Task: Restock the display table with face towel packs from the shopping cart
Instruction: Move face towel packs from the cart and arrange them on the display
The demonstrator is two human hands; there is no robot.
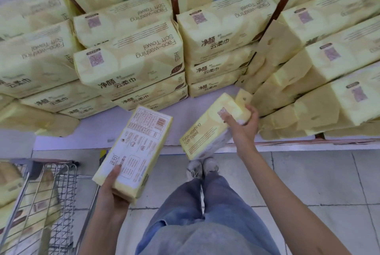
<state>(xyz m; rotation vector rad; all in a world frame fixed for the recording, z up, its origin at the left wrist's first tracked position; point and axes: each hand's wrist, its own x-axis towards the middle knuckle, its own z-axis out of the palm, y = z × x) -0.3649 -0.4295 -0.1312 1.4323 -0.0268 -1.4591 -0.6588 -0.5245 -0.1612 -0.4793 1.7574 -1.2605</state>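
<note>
Pale lavender display table (96, 131) up front, and it's loaded: yellow face towel packs (131, 57) lying flat in piles several high, right across the back. Down at lower left sits the wire shopping cart (63, 180), with spare packs (10, 178) of the same yellow lying inside its basket. Now the left hand (112, 191) grips the first pack (135, 148) by its near end, thumb on top. Its printed back and barcode face up, and its long axis runs up and right, with the far end over the table's edge. Over to the right hand (244, 125), fingers curled round the far end of the second pack (207, 129). The "Face-washing Soft Towel" face is up, slanting lower left to upper right, with the low end over the floor tiles (308, 172).
</note>
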